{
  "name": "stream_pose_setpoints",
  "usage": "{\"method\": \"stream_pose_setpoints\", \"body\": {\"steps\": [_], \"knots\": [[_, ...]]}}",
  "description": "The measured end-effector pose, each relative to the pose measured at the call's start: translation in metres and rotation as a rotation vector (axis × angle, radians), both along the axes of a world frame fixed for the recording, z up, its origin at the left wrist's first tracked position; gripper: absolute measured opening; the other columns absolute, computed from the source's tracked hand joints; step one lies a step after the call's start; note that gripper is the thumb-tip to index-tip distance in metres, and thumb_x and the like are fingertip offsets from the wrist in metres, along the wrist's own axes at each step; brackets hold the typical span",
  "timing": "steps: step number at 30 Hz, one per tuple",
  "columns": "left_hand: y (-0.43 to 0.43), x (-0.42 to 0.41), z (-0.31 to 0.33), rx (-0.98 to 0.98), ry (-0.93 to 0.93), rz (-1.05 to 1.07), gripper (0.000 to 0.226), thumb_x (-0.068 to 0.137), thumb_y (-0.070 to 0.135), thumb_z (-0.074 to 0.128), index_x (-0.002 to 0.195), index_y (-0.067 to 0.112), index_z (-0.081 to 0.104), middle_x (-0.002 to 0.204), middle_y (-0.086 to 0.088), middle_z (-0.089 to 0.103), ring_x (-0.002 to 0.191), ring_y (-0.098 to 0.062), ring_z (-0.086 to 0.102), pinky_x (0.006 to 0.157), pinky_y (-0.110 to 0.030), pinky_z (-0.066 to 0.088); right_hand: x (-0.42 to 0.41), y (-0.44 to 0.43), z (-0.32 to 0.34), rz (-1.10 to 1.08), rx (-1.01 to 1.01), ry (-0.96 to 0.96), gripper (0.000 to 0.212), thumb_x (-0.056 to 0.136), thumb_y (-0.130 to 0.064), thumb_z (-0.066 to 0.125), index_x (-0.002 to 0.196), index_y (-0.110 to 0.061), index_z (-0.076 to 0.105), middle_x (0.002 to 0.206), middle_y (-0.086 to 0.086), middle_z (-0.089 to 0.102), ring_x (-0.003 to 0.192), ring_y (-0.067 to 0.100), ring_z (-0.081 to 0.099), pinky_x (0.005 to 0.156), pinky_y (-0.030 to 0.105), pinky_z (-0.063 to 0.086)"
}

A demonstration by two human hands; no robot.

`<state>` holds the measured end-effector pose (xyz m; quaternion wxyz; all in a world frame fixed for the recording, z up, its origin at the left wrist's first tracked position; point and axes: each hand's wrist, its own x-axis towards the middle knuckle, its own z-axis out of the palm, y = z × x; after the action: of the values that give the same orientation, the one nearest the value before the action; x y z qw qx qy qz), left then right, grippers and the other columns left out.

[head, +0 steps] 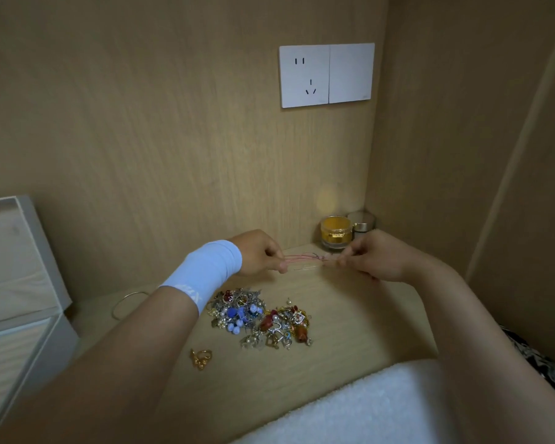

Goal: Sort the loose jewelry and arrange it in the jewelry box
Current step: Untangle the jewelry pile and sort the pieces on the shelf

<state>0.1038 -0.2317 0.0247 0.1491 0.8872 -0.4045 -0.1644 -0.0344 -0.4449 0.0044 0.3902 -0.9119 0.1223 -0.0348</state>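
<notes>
A thin pink cord bracelet [303, 258] is stretched above the wooden desk between both hands. My left hand [260, 254], with a white wristband, pinches its left end. My right hand [370, 257] pinches its right end, where small beads sit. Below the hands lies a pile of loose jewelry [259, 318] with blue, red, pearl and gold pieces. A gold ring [201, 357] lies apart in front of the pile. A thin metal bangle [126, 303] lies left of my forearm. The open white jewelry box [12, 283] stands at the far left.
Two small cosmetic jars, a gold one [335, 232] and a silver-lidded one [361, 222], stand in the back right corner. A white wall socket [326, 75] is on the back panel. A white fluffy cloth [359, 408] covers the front edge.
</notes>
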Motion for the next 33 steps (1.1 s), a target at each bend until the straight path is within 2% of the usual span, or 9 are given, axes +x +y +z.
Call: {"method": "stream_pose_setpoints", "body": {"steps": [2,5,8,14,19,25,27,31,33], "knots": [[-0.003,0.005,-0.01,0.018,-0.007,0.015,0.012,0.092,0.032,0.064,0.092,0.026,0.074,0.098,0.014,0.065,0.103,-0.01,0.06,0.098,-0.028,0.043,0.0,-0.006,-0.004,-0.051,-0.017,0.002,0.019,0.095,-0.017,0.066,0.078,-0.018,0.073,0.045,-0.016,0.057,0.044,-0.003,0.049,0.047,0.01,0.038],[-0.008,0.01,-0.026,0.016,-0.028,0.039,0.011,0.092,0.031,0.065,0.092,0.024,0.073,0.107,0.008,0.069,0.106,-0.014,0.061,0.097,-0.028,0.043,0.002,-0.014,-0.011,-0.083,-0.063,0.063,0.015,0.095,-0.017,0.066,0.085,-0.017,0.076,0.045,-0.025,0.057,0.047,-0.007,0.053,0.05,0.007,0.038],[-0.012,0.012,-0.035,0.009,-0.058,0.032,0.013,0.092,0.029,0.066,0.098,0.021,0.073,0.107,0.008,0.067,0.101,-0.011,0.059,0.092,-0.025,0.042,0.005,-0.018,-0.017,-0.1,-0.125,0.13,0.008,0.091,-0.02,0.072,0.093,-0.021,0.079,0.051,-0.019,0.063,0.054,0.001,0.056,0.055,0.014,0.043],[-0.016,0.011,-0.039,-0.037,-0.147,0.006,0.012,0.09,0.018,0.068,0.101,0.018,0.074,0.098,0.007,0.067,0.09,-0.006,0.058,0.08,-0.016,0.041,0.009,-0.02,-0.024,-0.154,-0.169,0.134,0.014,0.086,-0.012,0.075,0.095,-0.021,0.081,0.065,-0.019,0.065,0.057,-0.003,0.058,0.048,0.009,0.04],[-0.012,0.012,-0.047,-0.099,-0.158,0.044,0.011,0.09,0.017,0.067,0.097,0.02,0.075,0.098,0.009,0.067,0.089,-0.005,0.057,0.082,-0.015,0.039,0.01,-0.019,-0.025,-0.154,-0.259,0.093,0.016,0.087,-0.011,0.074,0.098,-0.021,0.079,0.088,-0.011,0.071,0.074,0.001,0.061,0.068,0.015,0.047],[0.001,0.009,-0.042,-0.119,-0.136,0.055,0.015,0.094,0.027,0.064,0.104,0.022,0.075,0.11,0.007,0.069,0.098,-0.008,0.059,0.091,-0.021,0.042,0.012,-0.011,-0.023,-0.11,-0.364,0.103,0.019,0.091,-0.009,0.066,0.097,-0.019,0.08,0.098,-0.007,0.074,0.091,0.007,0.064,0.084,0.021,0.05],[0.015,0.01,-0.033,-0.137,-0.145,0.082,0.013,0.095,0.025,0.062,0.1,0.025,0.074,0.107,0.009,0.067,0.098,-0.008,0.058,0.093,-0.023,0.043,0.014,-0.004,-0.02,-0.11,-0.404,0.061,0.017,0.091,-0.014,0.066,0.096,-0.023,0.079,0.099,-0.007,0.073,0.092,0.009,0.064,0.084,0.022,0.052],[0.052,0.009,-0.018,-0.181,-0.157,0.159,0.013,0.092,0.02,0.066,0.093,0.03,0.074,0.096,0.015,0.063,0.091,-0.005,0.058,0.092,-0.023,0.043,0.024,0.036,-0.009,-0.021,-0.331,-0.096,0.012,0.091,-0.019,0.068,0.097,-0.024,0.077,0.09,-0.009,0.068,0.083,0.007,0.062,0.067,0.013,0.045],[0.071,0.003,-0.017,-0.204,-0.15,0.191,0.013,0.09,0.02,0.068,0.092,0.031,0.074,0.089,0.021,0.06,0.082,0.002,0.055,0.088,-0.021,0.043,0.033,0.067,-0.005,0.091,-0.319,-0.142,0.013,0.09,-0.015,0.069,0.095,-0.023,0.078,0.088,-0.01,0.068,0.087,0.008,0.064,0.076,0.019,0.049]]}}
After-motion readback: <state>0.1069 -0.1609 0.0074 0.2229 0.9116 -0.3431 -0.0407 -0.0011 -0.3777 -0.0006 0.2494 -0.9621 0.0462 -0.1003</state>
